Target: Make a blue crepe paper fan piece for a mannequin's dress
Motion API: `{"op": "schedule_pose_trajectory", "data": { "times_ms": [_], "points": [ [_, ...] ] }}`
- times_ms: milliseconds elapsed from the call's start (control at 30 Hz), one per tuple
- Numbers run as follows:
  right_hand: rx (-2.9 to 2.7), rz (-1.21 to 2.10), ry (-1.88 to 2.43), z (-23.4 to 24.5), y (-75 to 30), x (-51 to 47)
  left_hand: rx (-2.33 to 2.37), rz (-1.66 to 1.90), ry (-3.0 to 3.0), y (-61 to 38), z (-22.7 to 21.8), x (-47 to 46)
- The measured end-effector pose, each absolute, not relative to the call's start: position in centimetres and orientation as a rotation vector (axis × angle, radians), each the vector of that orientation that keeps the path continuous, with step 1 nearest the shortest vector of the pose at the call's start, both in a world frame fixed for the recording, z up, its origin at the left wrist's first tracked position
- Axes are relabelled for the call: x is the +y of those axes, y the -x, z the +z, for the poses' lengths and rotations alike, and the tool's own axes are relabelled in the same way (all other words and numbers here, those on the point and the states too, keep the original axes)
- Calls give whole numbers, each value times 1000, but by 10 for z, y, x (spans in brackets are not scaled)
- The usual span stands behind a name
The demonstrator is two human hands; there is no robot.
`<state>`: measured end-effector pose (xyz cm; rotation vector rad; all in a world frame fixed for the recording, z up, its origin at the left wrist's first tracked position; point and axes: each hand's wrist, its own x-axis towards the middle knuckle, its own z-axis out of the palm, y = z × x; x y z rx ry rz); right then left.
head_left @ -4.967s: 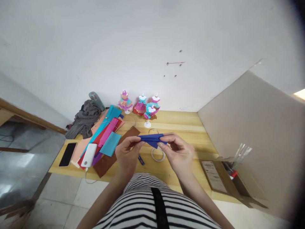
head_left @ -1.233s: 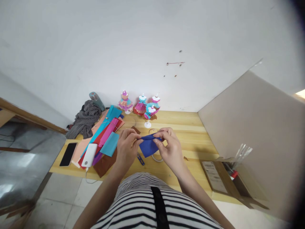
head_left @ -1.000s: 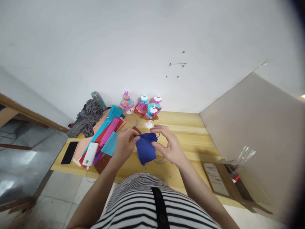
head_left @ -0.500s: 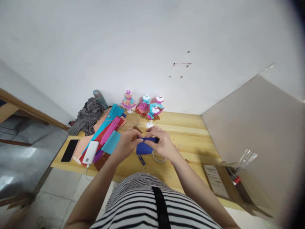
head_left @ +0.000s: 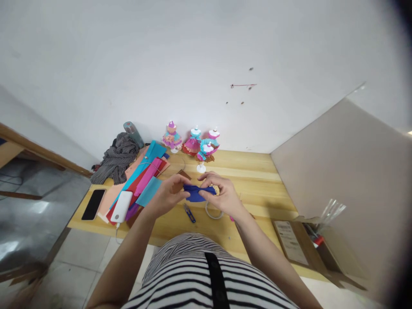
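Between my two hands is a piece of dark blue crepe paper [head_left: 195,197], gathered along its upper edge. My left hand [head_left: 170,193] pinches its left end between thumb and fingers. My right hand [head_left: 222,193] grips the right part, thumb in front and fingers behind. Just below the paper, blue thread snips [head_left: 189,213] lie on the wooden table [head_left: 251,171]. A white ring-shaped roll of tape [head_left: 214,213] rests under my right hand, partly covered by it. Past my hands stand several small paper dress figures [head_left: 207,148] on white stands.
Left of my hands lie layered coloured paper sheets [head_left: 149,171], a white power bank [head_left: 122,207] with a cable, and a black phone [head_left: 93,204]. Behind them are a striped cloth [head_left: 119,156] and a bottle [head_left: 133,134]. A cardboard box [head_left: 299,240] stands at the right edge.
The blue paper has gone from a tight fold to a wider, gathered shape between my hands. My left hand has shifted slightly left. The view has moved a little.
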<state>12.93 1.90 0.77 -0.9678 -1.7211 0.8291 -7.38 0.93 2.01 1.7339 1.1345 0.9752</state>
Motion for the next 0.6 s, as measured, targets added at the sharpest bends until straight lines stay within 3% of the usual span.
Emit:
{"op": "schedule_pose_trajectory", "data": {
  "times_ms": [267,600],
  "points": [
    [-1914,581,907,18,-123,18,1023,939,-2319,66,40,7],
    [-1852,773,870,16,-115,22,1147,796,-2110,67,32,15]
  ]
}}
